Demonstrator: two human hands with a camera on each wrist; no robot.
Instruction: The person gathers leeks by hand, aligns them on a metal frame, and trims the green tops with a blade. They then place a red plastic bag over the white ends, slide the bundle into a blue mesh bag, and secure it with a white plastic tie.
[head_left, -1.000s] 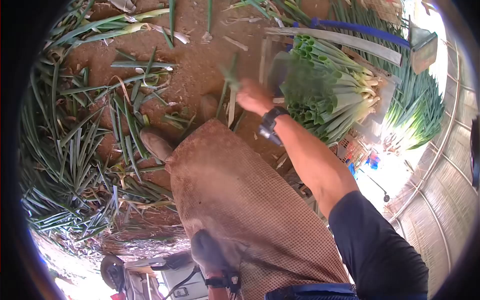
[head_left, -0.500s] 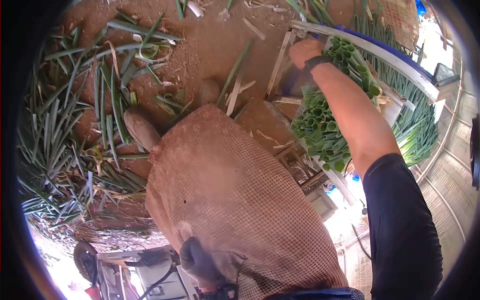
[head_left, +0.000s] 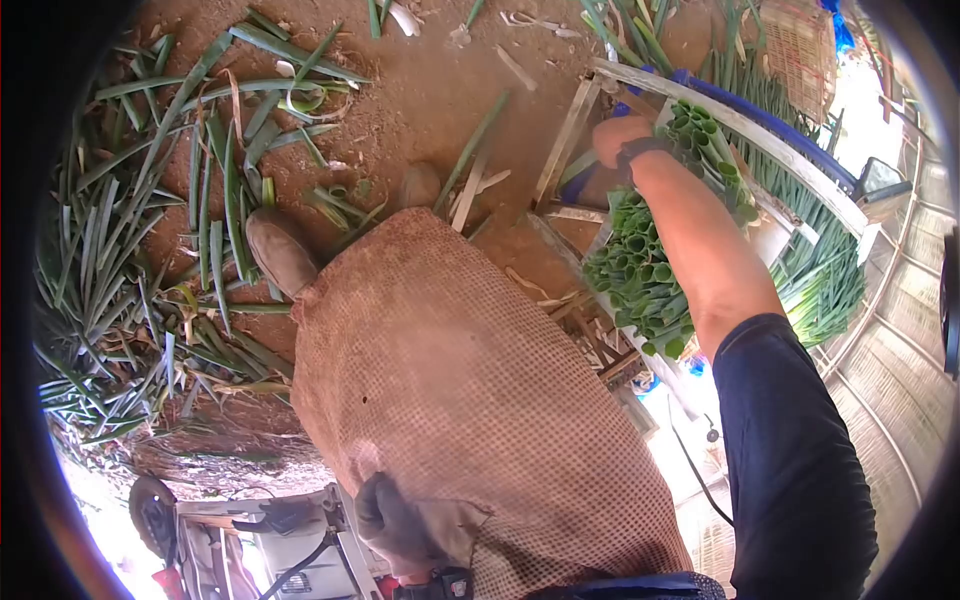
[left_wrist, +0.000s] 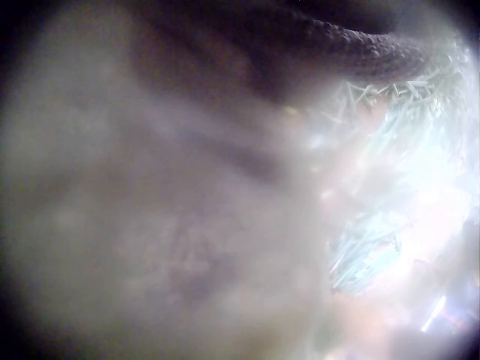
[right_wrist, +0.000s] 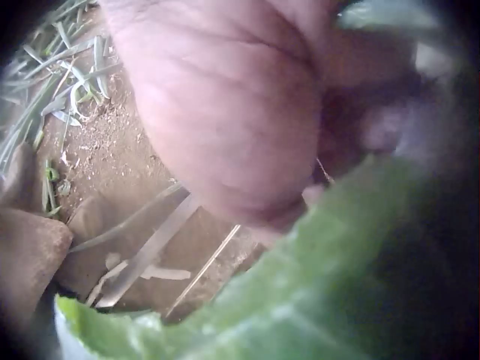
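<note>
My bare right hand (head_left: 620, 138), with a band at the wrist, is at the upper end of the stack of green onions (head_left: 635, 265), beside a wooden frame. The stack's hollow cut green ends face my legs. In the right wrist view the heel of the palm fills the middle and the fingers are mostly hidden; a cut green leaf (right_wrist: 300, 315) stands close in front. I cannot tell what those fingers hold. My left hand (head_left: 400, 525), in a dark grey glove, rests low on the brown mesh apron (head_left: 470, 380), its fingers loosely bent. The left wrist view is blurred.
Cut green leaves (head_left: 110, 270) lie heaped on the brown ground at left. A wooden frame (head_left: 568, 140) borders the stack, with a long pale board (head_left: 740, 135) and more long green onions (head_left: 820, 270) beyond it. A shoe (head_left: 280, 250) shows below the apron.
My right hand went from over the ground, where it held a green leaf, up and right to the wooden frame beside the stack. My left hand stayed on the apron.
</note>
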